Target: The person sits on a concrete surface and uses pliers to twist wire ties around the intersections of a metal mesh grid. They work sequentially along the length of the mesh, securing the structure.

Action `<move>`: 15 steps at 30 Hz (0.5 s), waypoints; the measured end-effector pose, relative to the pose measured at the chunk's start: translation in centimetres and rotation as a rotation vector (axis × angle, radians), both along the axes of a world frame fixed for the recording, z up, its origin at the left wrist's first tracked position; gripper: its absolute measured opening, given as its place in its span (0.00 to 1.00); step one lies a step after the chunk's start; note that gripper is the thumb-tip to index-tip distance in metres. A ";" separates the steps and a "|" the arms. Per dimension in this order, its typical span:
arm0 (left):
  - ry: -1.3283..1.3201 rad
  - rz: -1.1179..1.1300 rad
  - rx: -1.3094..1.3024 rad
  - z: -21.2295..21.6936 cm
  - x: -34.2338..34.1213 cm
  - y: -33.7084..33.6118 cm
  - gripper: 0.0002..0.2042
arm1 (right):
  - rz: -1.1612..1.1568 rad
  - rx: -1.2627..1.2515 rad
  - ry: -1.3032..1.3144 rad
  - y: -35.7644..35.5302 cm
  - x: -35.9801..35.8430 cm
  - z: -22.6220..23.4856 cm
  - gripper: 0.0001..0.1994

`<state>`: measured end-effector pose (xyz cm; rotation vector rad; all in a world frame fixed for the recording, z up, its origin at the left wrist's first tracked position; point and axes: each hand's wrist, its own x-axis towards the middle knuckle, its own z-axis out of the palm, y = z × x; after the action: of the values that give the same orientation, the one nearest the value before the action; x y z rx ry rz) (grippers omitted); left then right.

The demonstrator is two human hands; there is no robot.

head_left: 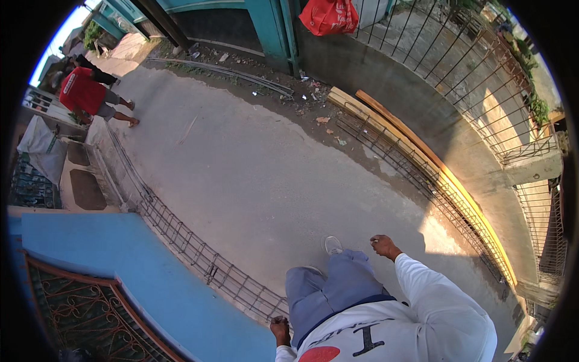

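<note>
I stand on a grey concrete lane, seeing my white long-sleeved shirt, blue trousers and one white shoe (333,245). My right hand (383,246) hangs in front of my right side with its fingers curled; something small may be pinched in it, too small to make out. My left hand (279,329) is at my left hip, fingers closed, close to the end of a long steel rebar cage (181,238) that lies along the foot of a blue wall (120,259). What the left hand holds, if anything, is unclear.
A second rebar cage (416,175) and long wooden planks (422,157) lie along the right wall under a metal railing (482,90). Loose steel rods (229,72) lie by a teal gate. A person in a red shirt (84,93) bends over far left. A red bag (329,15) hangs above.
</note>
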<state>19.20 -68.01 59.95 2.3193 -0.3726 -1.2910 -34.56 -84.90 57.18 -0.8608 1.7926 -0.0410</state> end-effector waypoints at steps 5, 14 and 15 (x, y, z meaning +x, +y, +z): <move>0.155 0.000 0.195 0.9 2.4 -9.6 0.17 | -0.259 -0.028 -0.136 -15.1 0.9 3.8 0.18; 0.230 -0.020 0.100 -0.8 8.4 -36.0 0.13 | -0.468 0.153 -0.104 -19.7 2.4 4.3 0.16; 0.203 -0.042 0.058 -0.2 8.6 -40.2 0.13 | -0.453 0.198 -0.057 -19.5 2.8 4.9 0.16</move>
<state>27.78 -108.21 59.72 2.2108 -0.3212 -1.5611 -31.79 -104.36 62.05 -0.3003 1.8692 -0.1756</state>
